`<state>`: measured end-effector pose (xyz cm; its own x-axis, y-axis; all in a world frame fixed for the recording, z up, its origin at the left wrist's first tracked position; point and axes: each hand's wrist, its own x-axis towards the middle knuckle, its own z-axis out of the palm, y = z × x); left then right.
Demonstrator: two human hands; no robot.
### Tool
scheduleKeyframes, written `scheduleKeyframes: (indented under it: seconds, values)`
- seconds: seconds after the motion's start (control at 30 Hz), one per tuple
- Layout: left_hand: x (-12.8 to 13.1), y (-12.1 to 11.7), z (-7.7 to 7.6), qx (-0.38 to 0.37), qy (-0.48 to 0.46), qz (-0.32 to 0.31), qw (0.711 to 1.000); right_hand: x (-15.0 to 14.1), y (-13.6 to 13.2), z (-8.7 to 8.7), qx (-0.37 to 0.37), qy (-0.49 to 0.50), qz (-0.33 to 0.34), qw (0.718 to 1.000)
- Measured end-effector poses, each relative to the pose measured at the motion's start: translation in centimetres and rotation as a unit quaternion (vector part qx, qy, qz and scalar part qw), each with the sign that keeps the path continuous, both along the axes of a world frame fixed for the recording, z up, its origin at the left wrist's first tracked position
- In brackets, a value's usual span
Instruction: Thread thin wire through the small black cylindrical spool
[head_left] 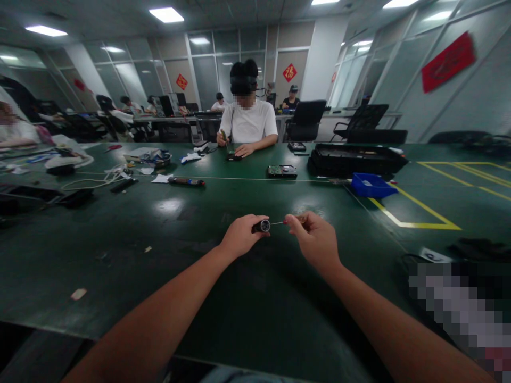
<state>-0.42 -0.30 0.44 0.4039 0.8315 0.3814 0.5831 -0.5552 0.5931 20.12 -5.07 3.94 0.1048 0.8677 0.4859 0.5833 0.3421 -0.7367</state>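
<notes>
My left hand [243,234] is closed around a short dark cylinder [262,226]. Its round end has a silvery rim and faces me; what kind of thing it is I cannot make out. In my right hand [317,236] is a screwdriver [278,223], its thin shaft pointing left at the cylinder. Most of the handle is hidden by the fingers, with a reddish collar and some amber showing. The tip is close to the cylinder's side; whether it touches I cannot tell. Both hands are held above the green table [255,314].
Across the table a person [247,119] handles small parts. An opened hard drive [282,171], a black case [355,159] and a blue bin [373,185] stand farther back. A dark pen-like tool [186,181] and cables [99,181] lie to the left.
</notes>
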Motion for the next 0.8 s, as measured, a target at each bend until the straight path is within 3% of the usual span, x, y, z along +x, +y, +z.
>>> scheduleKeyframes:
  seconds: [0.07, 0.27, 0.37, 0.5, 0.7, 0.8]
  values:
    - [0.0, -0.1, 0.0, 0.002, -0.003, -0.001, 1.000, 0.1, -0.2, 0.1, 0.013, -0.046, -0.007, 0.999]
    - [0.1, 0.1, -0.2, 0.005, -0.008, 0.003, 1.000, 0.0, -0.5, -0.1, 0.051, -0.062, 0.081, 0.994]
    - [0.0, 0.2, -0.4, 0.007, -0.006, -0.003, 1.000, -0.2, -0.5, -0.2, 0.045, -0.065, 0.080, 0.994]
    - [-0.1, 0.3, -0.4, 0.014, -0.004, 0.011, 1.000, -0.3, 0.1, -0.7, 0.003, 0.104, 0.084, 0.991]
    - [0.0, 0.1, 0.3, 0.079, 0.001, -0.028, 0.996, 0.7, 2.2, -1.5, -0.076, 0.334, 0.084, 0.936]
    - [0.0, 0.2, 0.2, 0.050, 0.021, 0.004, 0.999, 1.3, 2.8, -1.8, -0.073, 0.348, 0.039, 0.934]
